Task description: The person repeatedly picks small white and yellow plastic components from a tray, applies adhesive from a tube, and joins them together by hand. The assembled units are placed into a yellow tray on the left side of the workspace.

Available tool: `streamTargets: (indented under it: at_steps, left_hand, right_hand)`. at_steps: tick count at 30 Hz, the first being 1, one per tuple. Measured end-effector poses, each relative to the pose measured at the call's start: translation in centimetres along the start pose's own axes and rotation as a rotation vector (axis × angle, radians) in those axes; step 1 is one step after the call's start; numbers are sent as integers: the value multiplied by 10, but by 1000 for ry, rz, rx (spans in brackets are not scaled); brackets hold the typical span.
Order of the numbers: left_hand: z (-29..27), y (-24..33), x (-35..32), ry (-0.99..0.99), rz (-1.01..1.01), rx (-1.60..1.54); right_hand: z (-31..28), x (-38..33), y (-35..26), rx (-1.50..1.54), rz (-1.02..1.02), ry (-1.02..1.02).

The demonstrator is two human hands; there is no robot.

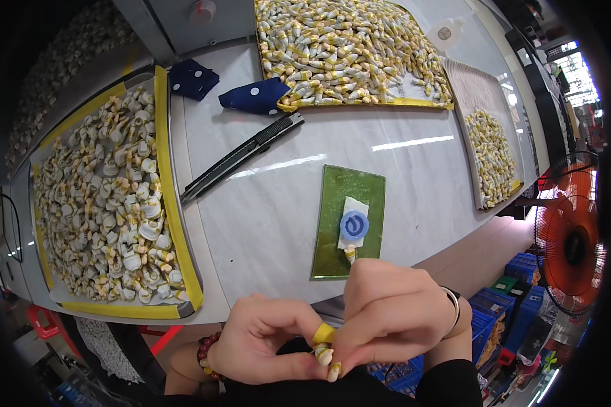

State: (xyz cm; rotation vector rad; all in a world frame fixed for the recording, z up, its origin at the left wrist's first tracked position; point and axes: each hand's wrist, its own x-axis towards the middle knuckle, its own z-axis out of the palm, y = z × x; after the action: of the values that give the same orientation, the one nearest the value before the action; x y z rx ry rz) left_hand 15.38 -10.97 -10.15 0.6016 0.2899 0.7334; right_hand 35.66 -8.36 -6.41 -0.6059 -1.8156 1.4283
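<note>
The left hand [268,342] pinches a small peach-tipped piece [324,355] between thumb and finger; the right hand [395,319] grips a second piece [334,372] (just beside it). Beyond the right fingers lies a green board [334,197].

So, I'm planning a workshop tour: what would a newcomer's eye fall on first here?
Probably the left tray and the top tray, both yellow-edged and heaped with small pieces. Next, the green board near the picture's centre, with a round blue item, just beyond the left hand and right hand, which pinch tiny parts. The orange-red fan at the far right also stands out.
</note>
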Motion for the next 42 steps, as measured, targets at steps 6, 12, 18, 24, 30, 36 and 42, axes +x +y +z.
streamTargets:
  at_steps: [6,12,18,24,30,36,42]
  left_hand:
    - [4,-2,0,-11,-59,-136]
    - [4,2,0,-7,-129,-214]
    - [5,0,-1,-5,-61,60]
    - [6,0,0,20,-52,236]
    - [7,-2,-1,37,-39,329]
    - [8,1,0,4,-42,364]
    - [10,68,-34,80,105,1020]
  right_hand:
    - [1,-2,1,62,38,68]
    - [1,-6,1,129,66,65]
    - [3,-5,-7,42,141,54]
    - [-1,-5,-8,13,102,-34]
    - [-1,-6,-7,-2,82,-43]
    - [7,-3,-11,-38,130,31]
    - [17,-7,-6,-98,-2,72]
